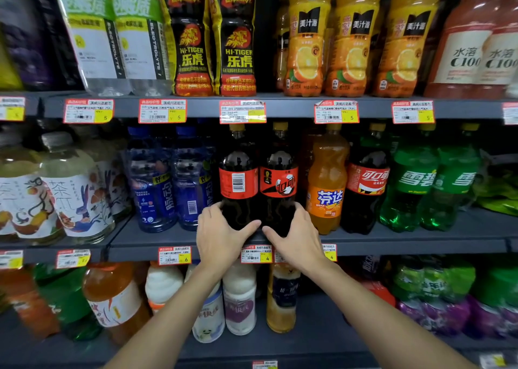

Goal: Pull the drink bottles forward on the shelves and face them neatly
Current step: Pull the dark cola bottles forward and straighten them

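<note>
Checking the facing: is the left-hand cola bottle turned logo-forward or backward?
Backward: the cola bottle gripped by the left hand shows its barcode panel, not the logo.

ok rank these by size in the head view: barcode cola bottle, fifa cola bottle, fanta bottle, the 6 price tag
1. barcode cola bottle, fifa cola bottle and fanta bottle: look alike, cannot rank.
2. 6 price tag: clearly smallest.

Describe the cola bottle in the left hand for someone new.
Middle shelf, centre, right of the blue bottles. It is the dark cola bottle that the left hand grips. Its red label shows a barcode; the neighbouring cola bottle shows a logo.
</note>
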Available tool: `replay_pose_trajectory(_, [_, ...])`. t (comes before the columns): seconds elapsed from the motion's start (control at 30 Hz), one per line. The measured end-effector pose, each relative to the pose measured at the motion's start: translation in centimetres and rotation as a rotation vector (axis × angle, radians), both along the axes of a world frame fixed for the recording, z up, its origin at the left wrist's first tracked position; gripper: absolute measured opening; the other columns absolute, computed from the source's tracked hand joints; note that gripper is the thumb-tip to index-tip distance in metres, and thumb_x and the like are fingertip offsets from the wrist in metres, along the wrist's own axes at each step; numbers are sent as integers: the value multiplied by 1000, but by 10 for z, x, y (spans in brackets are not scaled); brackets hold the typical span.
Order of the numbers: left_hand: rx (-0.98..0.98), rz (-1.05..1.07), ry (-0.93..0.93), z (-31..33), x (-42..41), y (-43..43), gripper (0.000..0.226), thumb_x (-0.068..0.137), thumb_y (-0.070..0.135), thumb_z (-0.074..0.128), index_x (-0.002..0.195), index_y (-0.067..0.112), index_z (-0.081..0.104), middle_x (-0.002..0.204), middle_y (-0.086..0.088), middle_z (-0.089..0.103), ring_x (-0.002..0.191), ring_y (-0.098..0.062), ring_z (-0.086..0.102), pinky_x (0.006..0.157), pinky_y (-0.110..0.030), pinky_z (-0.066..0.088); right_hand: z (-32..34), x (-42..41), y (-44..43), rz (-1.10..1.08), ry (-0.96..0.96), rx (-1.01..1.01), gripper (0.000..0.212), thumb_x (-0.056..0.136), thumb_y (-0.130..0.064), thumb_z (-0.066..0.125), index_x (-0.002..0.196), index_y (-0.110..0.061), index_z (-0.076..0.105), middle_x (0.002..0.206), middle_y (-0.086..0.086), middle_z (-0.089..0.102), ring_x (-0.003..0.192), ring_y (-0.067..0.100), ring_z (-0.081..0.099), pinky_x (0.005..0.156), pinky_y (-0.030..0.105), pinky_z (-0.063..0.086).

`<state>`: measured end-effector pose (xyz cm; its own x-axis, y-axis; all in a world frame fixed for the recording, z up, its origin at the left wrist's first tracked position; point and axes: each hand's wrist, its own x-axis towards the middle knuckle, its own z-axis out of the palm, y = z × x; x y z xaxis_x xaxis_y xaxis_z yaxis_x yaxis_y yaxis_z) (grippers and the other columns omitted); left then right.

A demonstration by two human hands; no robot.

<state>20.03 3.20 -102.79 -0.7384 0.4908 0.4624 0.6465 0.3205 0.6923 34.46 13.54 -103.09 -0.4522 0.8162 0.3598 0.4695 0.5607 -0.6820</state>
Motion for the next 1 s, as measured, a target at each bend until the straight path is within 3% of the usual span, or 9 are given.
replay_pose_trajectory(0.13, [34, -141, -31, -2, -12, -3, 77, 76, 51, 80, 138, 17, 51, 124, 3, 57, 126, -19, 46, 104, -35, 40, -1, -1, 0, 5, -8, 19, 85, 81, -60, 68, 148, -21, 32, 142, -1, 49, 126, 23, 53, 97, 39, 51])
replay_pose_trajectory(0.2, [41, -228, -138, -3, -21, -8, 81, 81, 37, 80, 149, 23, 38, 136, 1, 55, 130, -17, 48, 104, -30, 37, -2, 0, 1, 5, -7, 21, 87, 81, -61, 68, 149, -21, 30, 143, -2, 49, 127, 22, 52, 99, 39, 50])
replay_pose_trajectory(0.27, [34, -329, -195, -2, -22, -14, 87, 86, 29, 76, 155, 27, 23, 149, 0, 48, 126, 4, 49, 101, -24, 35, -3, 0, 3, 12, -14, 21, 88, 82, -62, 67, 150, -21, 29, 144, -2, 48, 128, 22, 52, 99, 38, 49])
replay_pose_trajectory(0.33, [84, -383, -159, -2, -15, -14, 80, 83, 35, 78, 148, 30, 31, 145, 3, 50, 115, 14, 49, 100, -24, 40, -4, 0, 3, 13, -24, 32, 88, 82, -63, 67, 150, -21, 28, 144, -2, 48, 127, 22, 53, 98, 38, 50])
replay_pose_trajectory(0.4, [155, -300, -123, -2, -5, -6, 76, 71, 47, 85, 132, 25, 46, 128, 3, 54, 118, -3, 50, 100, -35, 48, -5, 1, 4, 12, -28, 39, 88, 82, -63, 67, 149, -22, 28, 144, -2, 47, 126, 23, 54, 95, 37, 51])
replay_pose_trajectory(0.5, [122, -91, -95, -2, 5, 5, 92, 65, 55, 87, 134, 12, 46, 127, -3, 45, 125, -18, 39, 106, -42, 42, -5, 1, 4, 21, -27, 33, 87, 81, -64, 66, 148, -24, 28, 143, -3, 47, 126, 22, 54, 96, 39, 51])
replay_pose_trajectory(0.73, [46, -347, -223, -6, -24, -7, 87, 83, 34, 79, 153, 23, 27, 145, 2, 50, 136, -16, 46, 105, -26, 35, -5, 1, 6, 31, -16, 16, 87, 81, -63, 68, 148, -25, 29, 144, -4, 47, 128, 20, 52, 99, 35, 47])
replay_pose_trajectory(0.9, [71, -272, -129, -7, -14, -3, 92, 63, 54, 88, 136, 16, 47, 128, 0, 57, 124, -18, 52, 104, -39, 47, 0, 3, 8, 56, -26, -33, 99, 79, -61, 74, 153, -21, 22, 144, -2, 52, 130, 22, 52, 101, 36, 48])
replay_pose_trajectory(1.0, [40, -201, -87, -15, -12, 0, 91, 69, 47, 87, 142, 15, 42, 131, 1, 53, 128, -16, 46, 106, -31, 40, 3, 4, 12, 62, -31, -65, 101, 75, -61, 78, 151, -19, 27, 140, -2, 55, 129, 21, 53, 102, 36, 49])
